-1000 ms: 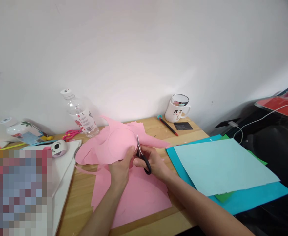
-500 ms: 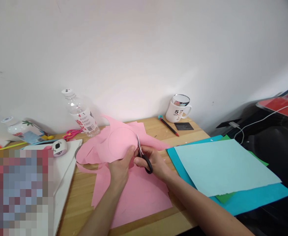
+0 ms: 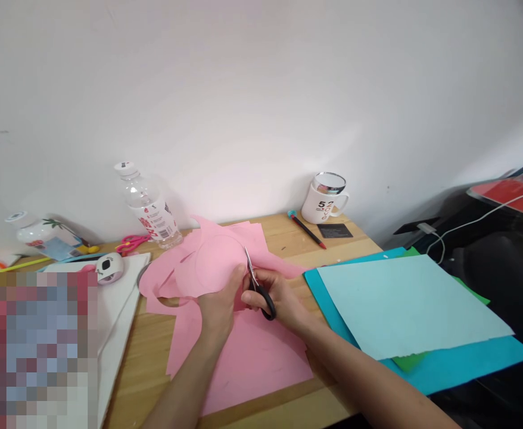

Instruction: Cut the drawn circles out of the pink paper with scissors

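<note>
My left hand (image 3: 220,304) pinches the lower edge of a pink paper piece (image 3: 219,265) that bears a drawn circle. In my right hand (image 3: 274,298) is a pair of black-handled scissors (image 3: 262,296), its blades at the right edge of the circle. The blades look nearly closed. Curled offcuts of the same paper hang around the piece on its left. Beneath both hands lie pink sheets (image 3: 252,363) on the wooden table (image 3: 154,339).
Along the wall stand a clear plastic bottle (image 3: 152,208), pink scissors (image 3: 133,243) and a white mug (image 3: 323,201). A pencil (image 3: 307,230) lies near a black card (image 3: 335,230). On the right, a pale blue sheet (image 3: 408,304) tops blue and green ones.
The scissors have tilted slightly and their blades have come closer together along the circle. The pink paper has shifted a little, and its loose strip on the left has moved.
</note>
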Demonstrator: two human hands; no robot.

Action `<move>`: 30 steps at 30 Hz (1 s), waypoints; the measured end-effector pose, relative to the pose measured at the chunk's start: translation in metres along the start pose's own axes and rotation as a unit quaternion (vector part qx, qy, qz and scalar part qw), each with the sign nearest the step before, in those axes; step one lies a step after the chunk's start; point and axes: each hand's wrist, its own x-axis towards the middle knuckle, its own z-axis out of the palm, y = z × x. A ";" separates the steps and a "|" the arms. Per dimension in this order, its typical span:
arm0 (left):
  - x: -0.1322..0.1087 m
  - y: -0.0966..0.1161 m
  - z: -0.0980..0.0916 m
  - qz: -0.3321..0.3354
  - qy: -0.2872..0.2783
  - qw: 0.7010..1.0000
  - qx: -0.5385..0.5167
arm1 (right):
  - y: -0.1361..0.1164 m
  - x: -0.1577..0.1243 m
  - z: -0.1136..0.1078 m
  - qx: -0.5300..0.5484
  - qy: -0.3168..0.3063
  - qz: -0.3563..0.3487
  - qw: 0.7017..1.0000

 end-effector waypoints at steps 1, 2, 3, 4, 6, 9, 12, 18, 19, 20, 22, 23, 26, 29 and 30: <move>0.000 0.000 0.000 -0.009 -0.005 1.000 0.005 | 0.000 0.000 0.000 0.003 -0.005 0.000 1.000; 0.001 0.001 -0.001 -0.015 -0.014 1.000 0.010 | -0.001 0.001 -0.001 0.009 -0.008 -0.002 1.000; 0.001 0.002 -0.001 -0.017 -0.028 0.999 0.015 | -0.002 0.001 -0.002 0.017 -0.009 -0.008 1.000; 0.002 0.002 -0.002 -0.012 -0.041 0.999 0.017 | -0.002 0.001 -0.003 0.024 -0.010 -0.013 1.000; 0.003 0.003 -0.003 0.003 -0.055 0.998 0.020 | -0.004 0.002 -0.005 0.031 -0.014 -0.021 0.999; 0.005 0.003 -0.004 0.020 -0.048 0.998 0.020 | -0.005 0.001 -0.007 0.022 -0.021 -0.021 0.999; 0.005 0.002 -0.006 0.032 -0.060 0.997 0.024 | -0.004 0.001 -0.008 0.022 -0.020 -0.020 0.999; 0.005 0.004 -0.006 0.040 -0.056 0.997 0.021 | -0.002 0.001 -0.007 0.026 -0.017 -0.022 0.999; 0.004 0.005 -0.006 0.037 -0.056 0.998 0.021 | -0.003 0.001 -0.007 0.029 -0.016 -0.022 0.999; 0.004 0.006 -0.006 0.035 -0.056 0.998 0.021 | -0.003 0.001 -0.006 0.032 -0.015 -0.021 0.999; 0.003 0.007 -0.006 0.034 -0.051 0.998 0.019 | -0.004 0.001 -0.006 0.033 -0.011 -0.018 0.999; 0.003 0.007 -0.006 0.035 -0.050 0.998 0.017 | -0.004 0.001 -0.006 0.032 -0.010 -0.017 0.999; 0.004 0.006 -0.006 0.041 -0.059 0.997 0.025 | -0.005 0.001 -0.006 0.029 -0.007 -0.015 0.999; 0.005 0.004 -0.006 0.056 -0.053 0.997 0.020 | -0.004 0.000 -0.006 0.026 -0.011 -0.015 0.999; 0.005 0.004 -0.005 0.060 -0.046 0.997 0.014 | -0.004 0.001 -0.006 0.023 -0.013 -0.017 0.999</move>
